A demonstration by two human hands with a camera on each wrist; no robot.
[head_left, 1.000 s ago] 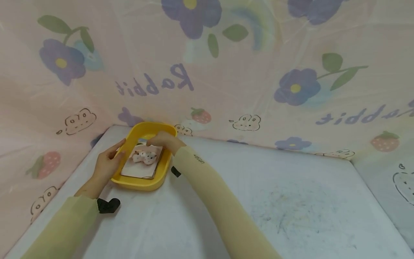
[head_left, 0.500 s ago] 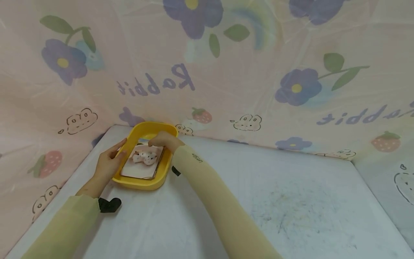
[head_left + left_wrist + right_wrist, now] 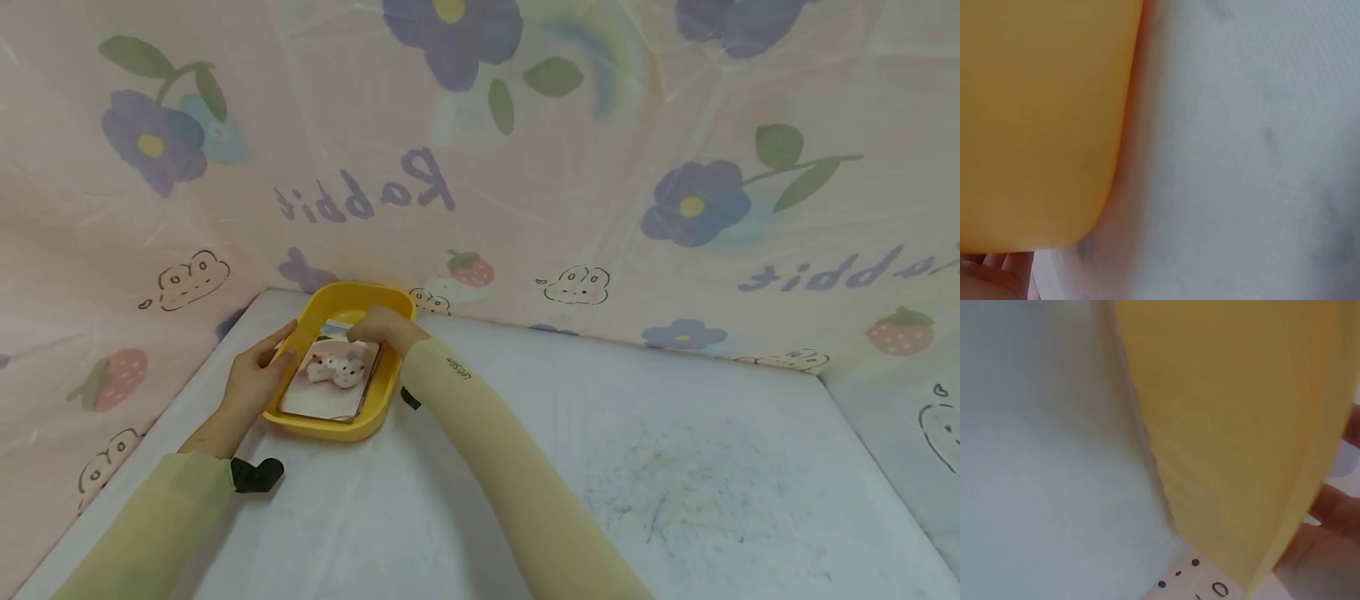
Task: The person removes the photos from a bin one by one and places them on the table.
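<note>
In the head view, a yellow tray [image 3: 324, 427] stands at the far left of the white table. My left hand [image 3: 251, 379] holds its left side, thumb at the rim and fingers along the outer wall. Inside lies a stack of picture cards; the top card [image 3: 318, 402] shows small white animals on a pale pink ground. My right hand [image 3: 378, 327] reaches over the tray's right side and grips the top card's far right corner, its fingertips partly hidden. The left wrist view shows the tray's outer wall [image 3: 1035, 125] with fingers beneath its edge; the right wrist view shows another wall [image 3: 1229, 412].
The white table [image 3: 525, 467] extends to the right and toward me, with dark scuff marks [image 3: 675, 492] on its right part. A pink printed curtain [image 3: 510, 192] rises behind and left of the tray. Black heart-shaped tabs [image 3: 257, 475] hang at the sleeves.
The top card has slid slightly toward me in the tray, showing more of the card beneath at the far end. Both hands stay nearly in place; the view has shifted slightly.
</note>
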